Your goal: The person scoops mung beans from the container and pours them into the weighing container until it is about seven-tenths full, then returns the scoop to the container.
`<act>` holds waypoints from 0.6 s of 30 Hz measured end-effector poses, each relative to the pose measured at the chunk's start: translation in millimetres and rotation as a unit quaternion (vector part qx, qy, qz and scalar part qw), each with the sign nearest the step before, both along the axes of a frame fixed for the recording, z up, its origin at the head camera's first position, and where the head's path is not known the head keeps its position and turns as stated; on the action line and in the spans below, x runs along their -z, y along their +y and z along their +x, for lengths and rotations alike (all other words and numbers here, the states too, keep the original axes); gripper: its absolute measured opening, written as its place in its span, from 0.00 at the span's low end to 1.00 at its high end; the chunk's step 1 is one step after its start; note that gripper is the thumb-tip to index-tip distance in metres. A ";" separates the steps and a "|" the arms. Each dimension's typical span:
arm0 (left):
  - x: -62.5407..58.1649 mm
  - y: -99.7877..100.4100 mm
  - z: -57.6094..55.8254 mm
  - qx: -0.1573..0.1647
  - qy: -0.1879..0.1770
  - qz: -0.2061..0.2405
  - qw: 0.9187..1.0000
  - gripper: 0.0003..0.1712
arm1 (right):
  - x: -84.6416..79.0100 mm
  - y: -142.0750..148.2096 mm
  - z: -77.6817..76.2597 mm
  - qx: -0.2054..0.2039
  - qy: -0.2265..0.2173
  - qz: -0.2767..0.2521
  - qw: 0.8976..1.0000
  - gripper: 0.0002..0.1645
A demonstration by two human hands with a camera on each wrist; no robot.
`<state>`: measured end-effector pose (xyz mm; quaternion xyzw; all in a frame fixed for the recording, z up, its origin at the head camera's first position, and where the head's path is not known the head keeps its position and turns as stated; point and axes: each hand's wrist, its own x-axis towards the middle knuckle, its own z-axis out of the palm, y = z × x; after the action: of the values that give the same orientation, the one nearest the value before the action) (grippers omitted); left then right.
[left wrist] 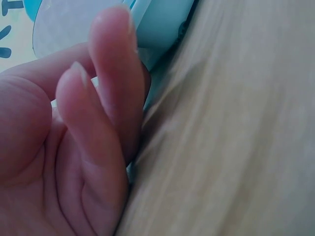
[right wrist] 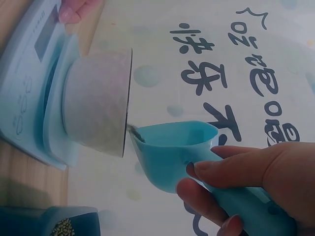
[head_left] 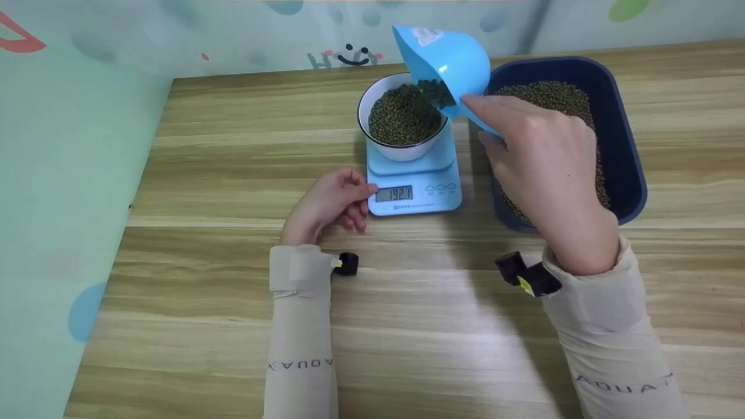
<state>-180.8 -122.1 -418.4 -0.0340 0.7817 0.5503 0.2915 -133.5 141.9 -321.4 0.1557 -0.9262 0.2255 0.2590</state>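
Note:
My right hand [head_left: 544, 151] grips the handle of a light-blue scoop [head_left: 460, 55], tilted over the rim of a white bowl [head_left: 401, 152]. Small green beans [head_left: 404, 119], like mung beans, fill much of the bowl, and more slide from the scoop's lip. Under the bowl is a light-blue kitchen scale [head_left: 416, 198] with a lit number display. At the scale's left edge, my left hand [head_left: 334, 201] holds on, thumb by the display and fingers curled at the side. In the right wrist view the scoop [right wrist: 170, 164] meets the bowl [right wrist: 96, 103] near its rim.
A dark-blue tub [head_left: 628, 157] of the same beans stands right of the scale, partly beneath my right hand. Behind the wooden table [head_left: 233, 174] rises a patterned wall [head_left: 233, 35], and another wall borders the left side.

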 end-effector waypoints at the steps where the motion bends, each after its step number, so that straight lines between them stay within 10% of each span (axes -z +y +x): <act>1: -0.2 0.0 0.2 0.000 -0.002 -0.001 1.000 0.16 | 0.2 -0.2 0.1 -0.001 -0.001 0.000 1.000 0.21; 18: -0.8 -0.1 2.2 -0.009 -0.006 0.022 1.000 0.18 | -0.1 -2.0 0.6 -0.011 0.005 -0.009 1.000 0.21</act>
<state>-178.6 -122.2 -417.6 -0.0376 0.7674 0.5697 0.2917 -133.0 139.9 -321.3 0.1646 -0.9211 0.2357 0.2624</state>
